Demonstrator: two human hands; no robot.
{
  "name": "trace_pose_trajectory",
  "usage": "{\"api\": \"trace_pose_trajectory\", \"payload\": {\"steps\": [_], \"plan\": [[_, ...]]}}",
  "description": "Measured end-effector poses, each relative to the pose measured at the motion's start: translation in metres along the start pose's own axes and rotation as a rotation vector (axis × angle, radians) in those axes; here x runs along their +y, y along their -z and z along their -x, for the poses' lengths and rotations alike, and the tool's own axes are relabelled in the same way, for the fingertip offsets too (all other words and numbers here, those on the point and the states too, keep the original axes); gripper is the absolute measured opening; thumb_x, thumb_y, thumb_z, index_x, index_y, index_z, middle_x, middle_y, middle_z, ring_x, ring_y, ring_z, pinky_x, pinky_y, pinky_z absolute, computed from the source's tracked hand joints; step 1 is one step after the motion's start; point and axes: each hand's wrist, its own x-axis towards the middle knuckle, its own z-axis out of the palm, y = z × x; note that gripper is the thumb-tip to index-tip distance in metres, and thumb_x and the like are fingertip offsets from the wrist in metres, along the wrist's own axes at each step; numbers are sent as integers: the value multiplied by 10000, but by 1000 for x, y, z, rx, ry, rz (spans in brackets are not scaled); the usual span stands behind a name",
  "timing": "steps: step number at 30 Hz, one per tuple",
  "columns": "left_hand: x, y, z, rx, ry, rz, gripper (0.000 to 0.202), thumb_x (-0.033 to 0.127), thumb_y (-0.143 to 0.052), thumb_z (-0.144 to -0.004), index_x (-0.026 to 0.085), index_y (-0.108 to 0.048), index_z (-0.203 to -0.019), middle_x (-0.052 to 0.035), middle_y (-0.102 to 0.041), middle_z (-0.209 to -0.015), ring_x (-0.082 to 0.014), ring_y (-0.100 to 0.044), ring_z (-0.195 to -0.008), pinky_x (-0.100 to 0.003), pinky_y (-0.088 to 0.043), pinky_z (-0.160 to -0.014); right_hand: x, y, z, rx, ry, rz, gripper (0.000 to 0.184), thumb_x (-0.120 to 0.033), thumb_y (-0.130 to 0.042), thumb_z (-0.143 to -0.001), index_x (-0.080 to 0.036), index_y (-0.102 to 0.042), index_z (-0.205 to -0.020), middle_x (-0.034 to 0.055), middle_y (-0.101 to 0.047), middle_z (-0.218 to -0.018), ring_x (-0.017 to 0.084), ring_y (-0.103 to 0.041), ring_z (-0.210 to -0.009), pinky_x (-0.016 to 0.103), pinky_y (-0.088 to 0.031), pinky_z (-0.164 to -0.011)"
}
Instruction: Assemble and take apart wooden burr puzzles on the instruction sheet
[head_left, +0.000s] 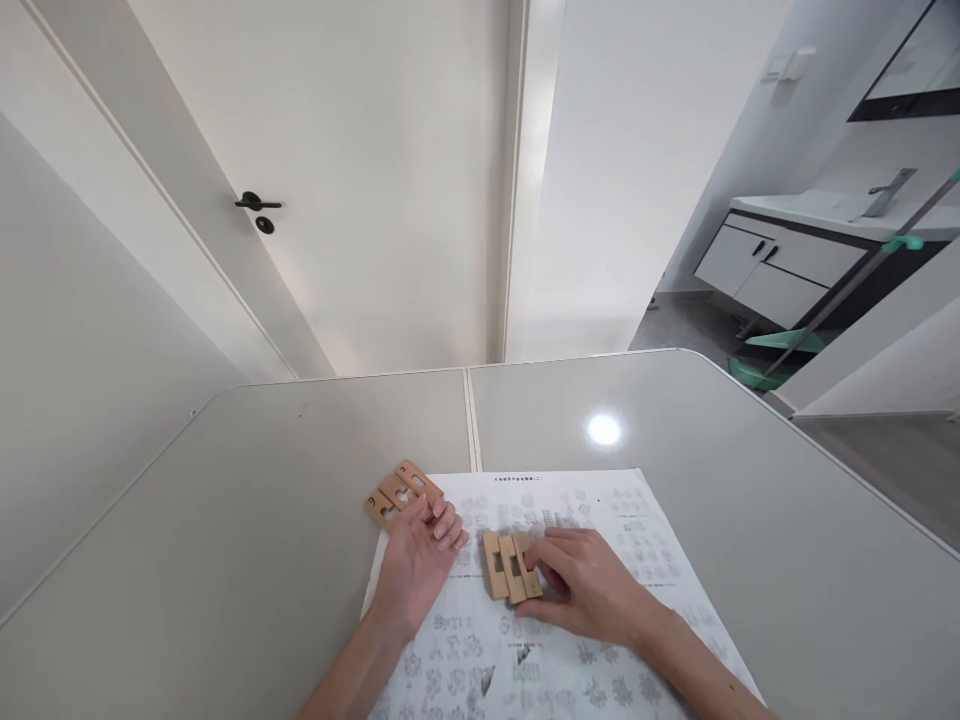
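Observation:
Three flat wooden puzzle pieces (495,568) with cut-out slots lie side by side on a large printed sheet (622,500). My right hand (577,580) is closed at the right end of this row, with its fingers bent over the rightmost piece and its thumb along the near edge. Up and to the left, a second group of slotted wooden pieces (384,490), with dark numbers on some, rests at the sheet's far left corner. My left hand (421,555) lies palm up beside that group, fingers loosely curled and nothing visible in the palm. Part of the group is hidden behind it.
The sheet lies on a grey table (247,530) with a seam (471,420) down its far half. Beyond the table stand a white door (390,200) with a black handle (259,202) and, at right, a washbasin cabinet (780,260). Dark torn-looking spots mark the sheet's near part.

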Motion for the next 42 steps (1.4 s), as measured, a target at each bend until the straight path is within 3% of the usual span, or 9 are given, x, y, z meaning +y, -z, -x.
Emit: {"api": "trace_pose_trajectory", "payload": {"steps": [4, 7, 10, 13, 17, 24, 30, 42], "plan": [[-3, 1, 2, 19, -129, -287, 342, 378, -672, -949, 204, -513, -701, 39, -402, -669, -138, -355, -606, -275, -404, -658, 0, -2, -1, -1, 2, 29, 310, -505, -657, -966, -223, -551, -893, -35, -617, -643, 165, -526, -603, 274, -293, -578], [-7, 0, 7, 29, -310, -751, 245, 323, -664, -947, 215, -561, -752, -5, -512, -773, -182, -471, -738, -296, -411, -748, -1, -2, -1, 1, 7, 35, 288, -490, -664, -969, -221, -570, -922, -33, -622, -647, 168, -539, -606, 275, -297, -574], [-12, -3, 13, -41, -444, -1145, 91, 207, -699, -887, 240, -616, -904, -46, -608, -973, -241, -564, -964, -341, -428, -902, -2, -2, -1, 13, 14, 25, 252, -463, -675, -978, -221, -602, -979, -33, -640, -660, 166, -562, -610, 273, -310, -581], [-17, -7, 17, -173, -460, -1376, 312, 167, -747, -803, 267, -616, -1068, -79, -603, -1214, -301, -557, -1180, -413, -447, -1016, -2, -4, -1, 29, 28, 25, 215, -434, -635, -1014, -223, -633, -1055, -28, -649, -673, 167, -579, -622, 272, -334, -593], [-22, -6, 18, -297, -450, -1592, 589, 193, -805, -748, 292, -544, -1267, -90, -552, -1369, -325, -528, -1282, -479, -478, -1069, 0, -6, -1, 30, 68, 26, 181, -343, -550, -1060, -234, -654, -1160, -10, -678, -715, 176, -596, -651, 280, -369, -607], [-26, 3, 13, -314, -451, -1694, 571, 282, -812, -843, 325, -499, -1318, -70, -584, -1351, -324, -570, -1269, -532, -519, -1061, 1, -5, -2, 36, 86, 16, 234, -333, -480, -1097, -259, -653, -1235, 23, -738, -837, 193, -636, -708, 283, -412, -628], [-25, 6, 13, -281, -457, -1679, 587, 316, -841, -834, 333, -506, -1315, -58, -591, -1364, -299, -613, -1241, -473, -560, -1030, -1, -4, -2, 55, 49, -24, 217, -350, -494, -1090, -252, -656, -1197, 5, -727, -799, 181, -649, -685, 279, -432, -633], [-16, 7, 16, -304, -478, -1586, 512, 349, -846, -820, 332, -579, -1257, -28, -682, -1312, -267, -663, -1217, -421, -570, -1030, 0, -6, 0, 43, -24, -95, 302, -395, -563, -1052, -244, -589, -1312, -37, -626, -715, 154, -591, -626, 258, -429, -623]]}}
